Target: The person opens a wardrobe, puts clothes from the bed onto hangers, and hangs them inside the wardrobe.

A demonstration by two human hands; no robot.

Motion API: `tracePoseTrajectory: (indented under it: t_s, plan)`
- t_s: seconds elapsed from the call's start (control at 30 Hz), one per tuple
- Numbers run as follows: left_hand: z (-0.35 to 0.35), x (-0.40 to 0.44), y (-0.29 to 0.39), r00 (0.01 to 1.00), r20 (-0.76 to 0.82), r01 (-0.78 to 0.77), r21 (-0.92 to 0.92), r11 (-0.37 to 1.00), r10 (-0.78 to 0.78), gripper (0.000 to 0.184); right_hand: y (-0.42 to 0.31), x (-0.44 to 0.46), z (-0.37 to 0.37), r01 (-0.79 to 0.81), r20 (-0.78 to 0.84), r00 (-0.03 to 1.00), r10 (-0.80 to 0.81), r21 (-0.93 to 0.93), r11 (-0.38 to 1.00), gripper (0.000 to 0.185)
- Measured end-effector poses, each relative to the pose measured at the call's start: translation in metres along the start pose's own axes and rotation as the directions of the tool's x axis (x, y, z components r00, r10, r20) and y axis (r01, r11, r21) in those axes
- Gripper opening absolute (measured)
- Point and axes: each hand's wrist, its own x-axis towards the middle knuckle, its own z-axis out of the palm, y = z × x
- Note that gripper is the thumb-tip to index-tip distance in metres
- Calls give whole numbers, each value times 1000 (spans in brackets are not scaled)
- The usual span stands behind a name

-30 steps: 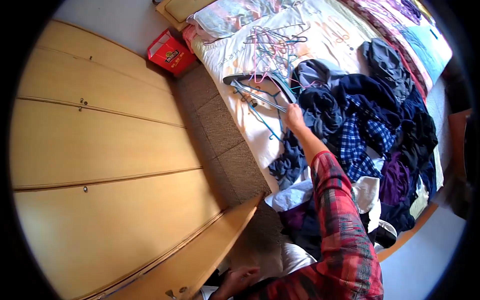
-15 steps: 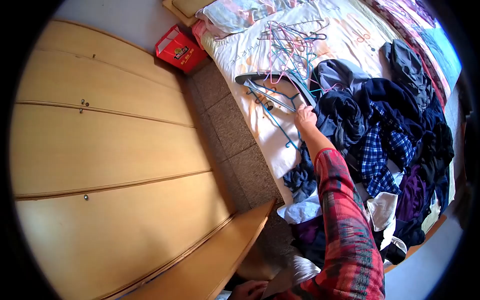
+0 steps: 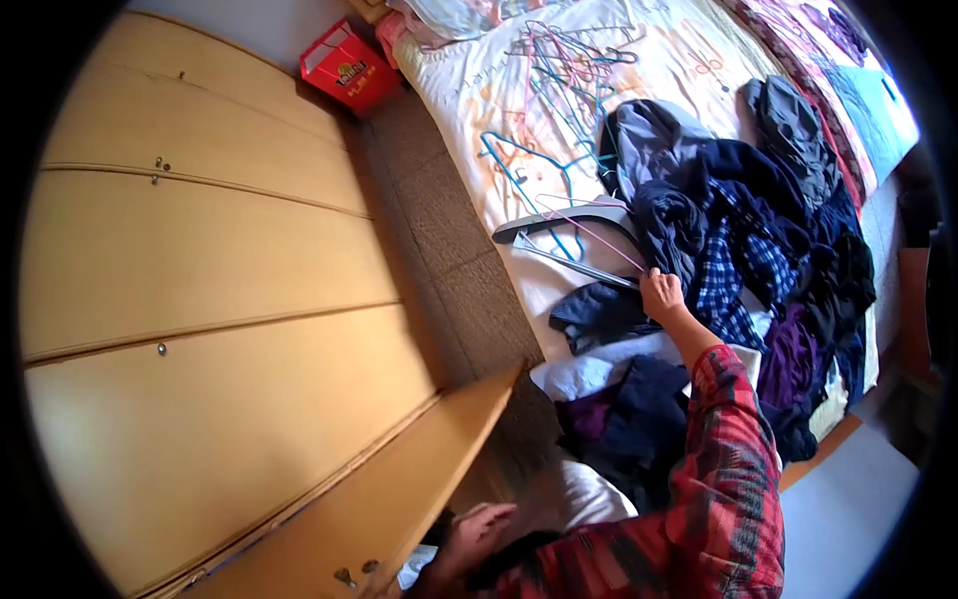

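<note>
My right hand (image 3: pixel 662 296) is closed around grey clothes hangers (image 3: pixel 569 222), low over the bed at the edge of the clothes heap. A thin pink hanger (image 3: pixel 597 232) also runs into this hand. Behind them a blue hanger (image 3: pixel 529 150) lies on the bedsheet. Farther back several wire and plastic hangers (image 3: pixel 569 70) lie tangled in a pile. My left hand (image 3: pixel 481 529) is low in view beside the open wardrobe door (image 3: pixel 449 464), somewhat blurred, with its fingers stretched out and nothing visible in them.
Dark clothes, including a blue checked shirt (image 3: pixel 733 290) and a purple garment (image 3: pixel 788 349), are heaped on the bed (image 3: pixel 469 110). To the left stands a wooden wardrobe (image 3: pixel 220 250). A red paper bag (image 3: pixel 349 70) is on the floor by the bed.
My right hand has drawn back toward me, bringing the grey and pink hangers away from the pile. My left hand has come further into view. The camera view has shifted slightly.
</note>
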Motion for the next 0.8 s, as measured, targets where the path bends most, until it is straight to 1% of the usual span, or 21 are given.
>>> tracePoseTrajectory:
  t_s: [0.07,0.1,0.13,0.17,0.2,0.23,0.27,0.3,0.33,0.37,0.4,0.47,0.53,0.6,0.63,0.67,0.7,0.73,0.77,0.8]
  plan:
    - [0,-1,4,995,16,-96,36,995,95,22,11,-23,5,-2,75,997,-2,56,998,17]
    - [3,-3,5,993,21,-119,34,992,119,22,9,-31,-21,-21,57,998,11,187,982,18]
    - [5,-5,9,991,22,-132,35,991,131,22,11,-32,-26,-123,45,992,115,417,901,17]
    - [5,-7,13,992,49,-114,18,993,113,22,10,-32,-31,-115,-64,983,172,513,851,13]
    - [6,-8,16,993,77,-95,6,995,95,22,8,-31,-37,-93,-167,956,239,603,792,10]
    - [6,-9,17,990,94,-111,9,994,109,22,7,-30,-44,-42,-238,922,305,722,690,8]
    - [5,-11,18,988,101,-121,19,992,119,22,8,-29,-51,28,-295,877,379,818,574,7]
    - [5,-12,20,984,90,-157,15,987,155,22,12,-29,-62,77,-309,845,436,878,472,12]
    - [5,-14,20,979,78,-191,8,982,189,22,17,-29,-70,192,-361,802,476,910,367,13]
    - [4,-16,19,970,67,-235,11,972,234,22,26,-34,-79,225,-373,761,530,919,325,12]
    - [2,-18,19,967,72,-247,15,969,246,22,34,-42,-96,260,-383,716,583,922,286,13]
    - [-1,-24,21,958,70,-281,25,959,279,21,65,-54,-109,454,-467,586,662,866,209,16]
    - [-5,-29,17,946,94,-315,47,948,310,21,94,-87,-142,511,-443,522,728,847,149,17]
    - [-9,-33,18,940,131,-328,75,942,317,22,119,-119,-167,477,-451,385,805,844,244,17]
    - [-10,-35,20,933,135,-345,85,935,332,22,128,-139,-178,447,-434,356,828,857,257,17]
    - [-10,-36,15,916,130,-391,64,918,380,21,135,-158,-188,416,-417,325,849,869,268,18]
    - [-13,-38,16,908,135,-407,61,911,396,21,139,-181,-197,368,-366,351,862,900,233,20]
    - [-14,-41,16,899,142,-426,57,903,415,21,141,-201,-204,371,-341,362,868,907,201,25]
    - [-15,-43,16,889,140,-448,70,892,436,21,141,-216,-210,451,-362,320,875,871,196,24]
    - [-15,-44,11,851,134,-519,75,851,507,20,140,-232,-217,526,-381,277,882,828,192,24]
